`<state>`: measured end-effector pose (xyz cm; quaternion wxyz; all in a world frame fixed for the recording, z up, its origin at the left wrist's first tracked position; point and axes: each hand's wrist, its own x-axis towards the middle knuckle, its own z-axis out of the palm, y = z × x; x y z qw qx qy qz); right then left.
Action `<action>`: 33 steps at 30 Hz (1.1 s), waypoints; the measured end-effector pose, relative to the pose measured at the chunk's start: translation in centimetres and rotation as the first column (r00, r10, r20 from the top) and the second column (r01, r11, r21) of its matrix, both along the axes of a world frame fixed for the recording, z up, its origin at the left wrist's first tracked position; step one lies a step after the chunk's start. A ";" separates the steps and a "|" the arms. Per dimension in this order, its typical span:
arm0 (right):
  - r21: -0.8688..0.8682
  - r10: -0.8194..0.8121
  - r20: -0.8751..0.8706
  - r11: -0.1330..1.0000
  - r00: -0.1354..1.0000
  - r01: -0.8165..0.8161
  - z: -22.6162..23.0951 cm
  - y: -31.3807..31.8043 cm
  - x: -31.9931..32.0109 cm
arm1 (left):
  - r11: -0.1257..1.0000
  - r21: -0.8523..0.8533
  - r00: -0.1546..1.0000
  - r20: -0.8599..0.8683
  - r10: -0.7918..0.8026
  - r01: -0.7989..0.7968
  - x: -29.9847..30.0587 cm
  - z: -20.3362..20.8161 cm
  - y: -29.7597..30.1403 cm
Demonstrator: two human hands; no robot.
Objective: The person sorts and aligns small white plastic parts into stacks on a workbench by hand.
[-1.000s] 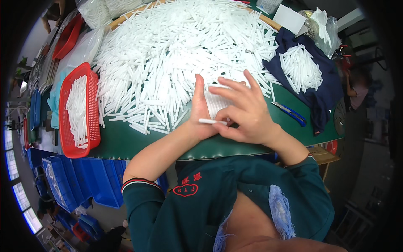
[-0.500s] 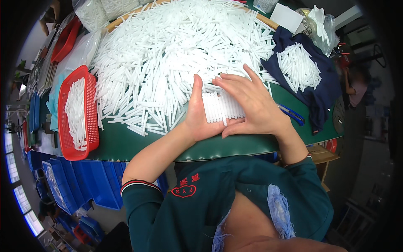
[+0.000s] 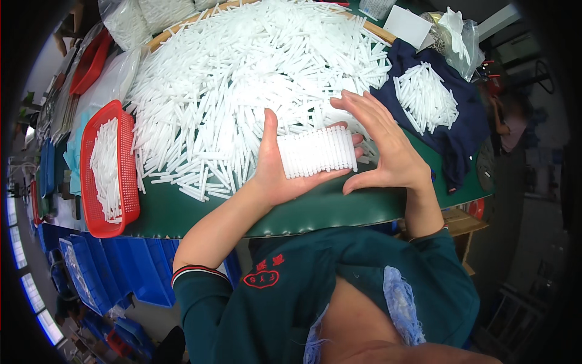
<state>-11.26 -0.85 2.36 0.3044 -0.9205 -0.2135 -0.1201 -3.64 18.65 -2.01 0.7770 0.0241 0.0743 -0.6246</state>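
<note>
While the dark green shirt [image 3: 242, 321] fills the lower edge, two bare forearms [image 3: 224, 227] reach forward from its short striped sleeves over the near side of the green desk [image 3: 279, 217]. Below that edge, on the left, sit blue bins [image 3: 145, 267]; on the right a cardboard box [image 3: 465, 223] shows partly.

Above the desk, the left hand [image 3: 271, 181] lies palm up with its thumb raised, bearing a row of slim white sticks [image 3: 316, 151] laid side by side across the palm and fingers. Its fingertips show past the row's right end. Just beside that end, the right hand [image 3: 397, 155] is curved and unclosed, thumb apart from the fingers, grasping nothing.

To the left stands a red basket [image 3: 128, 182], long and perforated, with more white sticks lying in it. Beyond the hands spreads a big loose pile [image 3: 212, 103] of similar sticks, pointing every way. A smaller heap [image 3: 426, 97] rests on a navy cloth [image 3: 465, 148] to the right.

Farther back, a curved wooden strip [image 3: 377, 30] borders the pile, with filled clear bags [image 3: 126, 23] behind it on the left and a white card [image 3: 407, 27] on the right.
</note>
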 end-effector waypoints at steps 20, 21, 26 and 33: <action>0.198 0.068 -0.134 0.979 0.989 -0.041 -1.6 -0.3 0.2 | 1.000 0.009 0.998 0.055 0.022 -0.022 0.3 -0.1 0.1; 0.151 0.078 -0.103 0.987 0.992 -0.062 -1.7 -0.5 0.3 | 1.000 0.008 0.998 0.055 0.022 -0.022 0.3 -0.1 0.1; 0.068 0.056 -0.059 0.996 0.997 -0.052 -1.8 -0.5 0.3 | 0.998 0.049 0.998 0.047 0.036 -0.038 0.2 0.1 -0.1; 0.165 0.052 -0.081 0.986 0.995 -0.038 -1.6 0.2 0.3 | 0.995 -0.085 0.999 -0.028 0.044 -0.046 0.3 -0.7 0.4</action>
